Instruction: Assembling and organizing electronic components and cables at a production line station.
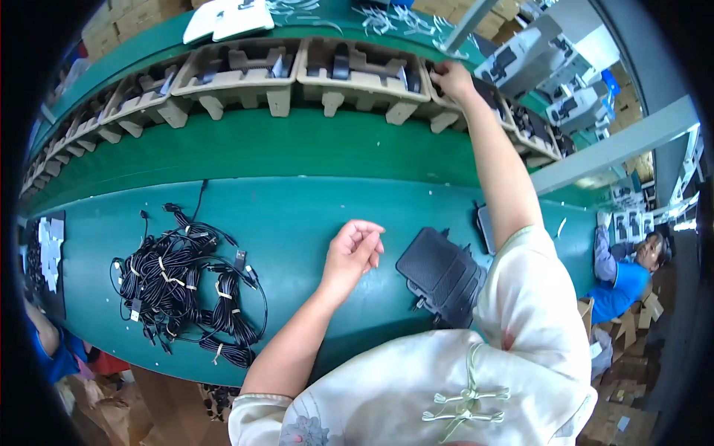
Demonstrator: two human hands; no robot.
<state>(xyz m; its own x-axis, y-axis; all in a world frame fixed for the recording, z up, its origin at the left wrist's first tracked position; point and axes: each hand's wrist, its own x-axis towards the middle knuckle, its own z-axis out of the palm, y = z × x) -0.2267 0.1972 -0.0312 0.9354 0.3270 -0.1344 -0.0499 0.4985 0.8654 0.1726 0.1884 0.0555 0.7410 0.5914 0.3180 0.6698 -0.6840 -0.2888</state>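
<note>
Here, the right hand (452, 80) is at the left end of a brown moulded tray (440, 110), its fingers bent and bunched narrow over the compartment; I cannot tell whether they grip anything. Dark contents show in this reached-for tray, though the forearm covers part of it. Just left of the reached-for tray, a second tray (357, 83) holds a black upright piece (341, 61) with a rounded top, and a pale flat piece stands at its right end. Farther left of the reached-for tray, a third tray (234, 90) holds dark items and a slanted greyish piece, and smaller-looking trays curve away beyond that. To the right of the reached-for tray, an end tray (549, 149) carries a jumble of dark parts. Nearer the person than the reached-for tray, the left hand (355, 253) hovers above the green bench (297, 215), fingers loosely curled; I cannot tell whether they enclose anything. Also on the person's side of the reached-for tray lie black textured cases (439, 267), overlapping, and, well to its left, a heap of tied black cables (178, 282)
</note>
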